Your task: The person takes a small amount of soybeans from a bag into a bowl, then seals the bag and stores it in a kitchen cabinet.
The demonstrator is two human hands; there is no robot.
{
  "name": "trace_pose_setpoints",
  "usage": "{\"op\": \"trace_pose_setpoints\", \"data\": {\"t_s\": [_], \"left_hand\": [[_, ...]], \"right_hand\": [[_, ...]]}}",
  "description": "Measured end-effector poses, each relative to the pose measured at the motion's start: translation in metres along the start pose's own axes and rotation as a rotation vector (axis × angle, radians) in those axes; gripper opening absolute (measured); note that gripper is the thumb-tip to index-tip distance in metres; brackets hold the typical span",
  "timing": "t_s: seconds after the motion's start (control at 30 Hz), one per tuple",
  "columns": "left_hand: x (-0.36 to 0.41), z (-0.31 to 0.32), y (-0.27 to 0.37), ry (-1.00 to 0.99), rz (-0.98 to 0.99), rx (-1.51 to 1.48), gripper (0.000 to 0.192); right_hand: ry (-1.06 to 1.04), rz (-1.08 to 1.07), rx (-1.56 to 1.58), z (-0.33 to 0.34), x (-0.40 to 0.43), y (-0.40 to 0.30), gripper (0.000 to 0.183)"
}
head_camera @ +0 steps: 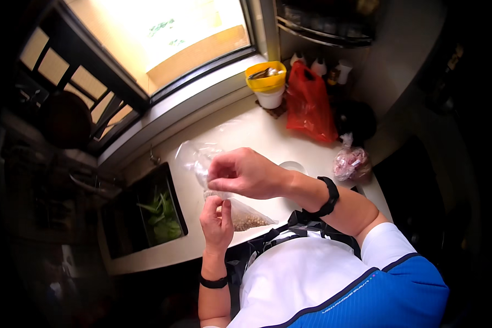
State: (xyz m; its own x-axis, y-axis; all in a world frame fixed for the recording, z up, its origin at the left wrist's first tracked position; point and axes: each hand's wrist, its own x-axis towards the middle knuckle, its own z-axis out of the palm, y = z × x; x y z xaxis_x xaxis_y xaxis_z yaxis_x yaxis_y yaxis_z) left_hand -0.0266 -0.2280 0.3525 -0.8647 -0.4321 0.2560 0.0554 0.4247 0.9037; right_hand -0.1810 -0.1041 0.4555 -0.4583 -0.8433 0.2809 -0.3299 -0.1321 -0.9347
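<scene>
A clear plastic bag of small tan beans or grains rests on the pale countertop close to my body. My left hand pinches this bag at its upper left side, thumb against the curled fingers. Above it, my right hand reaches across with bent fingers, thumb and index drawn together beside the bag's neck. Whether a bit of film or a tie sits in that pinch is hidden. Loose, shiny clear plastic film spreads out behind my right fingers. Both wrists wear dark bands.
A dark sink at left holds green leafy vegetables. Behind stand a yellow-rimmed white container and a red plastic bag. A tied clear bag of pinkish contents lies at right. A round clear dish is partly behind my right forearm.
</scene>
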Motion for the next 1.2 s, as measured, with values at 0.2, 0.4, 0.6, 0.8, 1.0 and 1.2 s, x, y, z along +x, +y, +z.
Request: {"op": "trace_pose_setpoints", "data": {"t_s": [0.2,0.4,0.6,0.8,1.0,1.2], "left_hand": [[-0.053,-0.027,-0.076,0.082,-0.303,-0.232,0.015],[-0.063,-0.009,-0.086,0.105,-0.326,-0.421,0.020],[-0.067,0.001,-0.101,0.051,-0.417,-0.399,0.026],[-0.054,0.012,-0.106,0.086,-0.498,-0.452,0.026],[-0.040,0.024,-0.098,0.076,-0.513,-0.394,0.022],[-0.018,0.041,-0.102,0.239,-0.612,-0.682,0.026]], "right_hand": [[0.247,0.231,-0.103,0.053,-0.034,0.093,0.042],[-0.048,0.195,-0.132,0.108,-0.054,0.132,0.036],[-0.083,0.299,-0.051,0.112,-0.051,0.165,0.030],[0.044,0.357,0.075,0.116,-0.059,0.175,0.022],[0.145,0.434,-0.162,0.118,-0.052,0.173,0.041],[0.119,0.389,-0.364,0.112,-0.041,0.176,0.049]]}}
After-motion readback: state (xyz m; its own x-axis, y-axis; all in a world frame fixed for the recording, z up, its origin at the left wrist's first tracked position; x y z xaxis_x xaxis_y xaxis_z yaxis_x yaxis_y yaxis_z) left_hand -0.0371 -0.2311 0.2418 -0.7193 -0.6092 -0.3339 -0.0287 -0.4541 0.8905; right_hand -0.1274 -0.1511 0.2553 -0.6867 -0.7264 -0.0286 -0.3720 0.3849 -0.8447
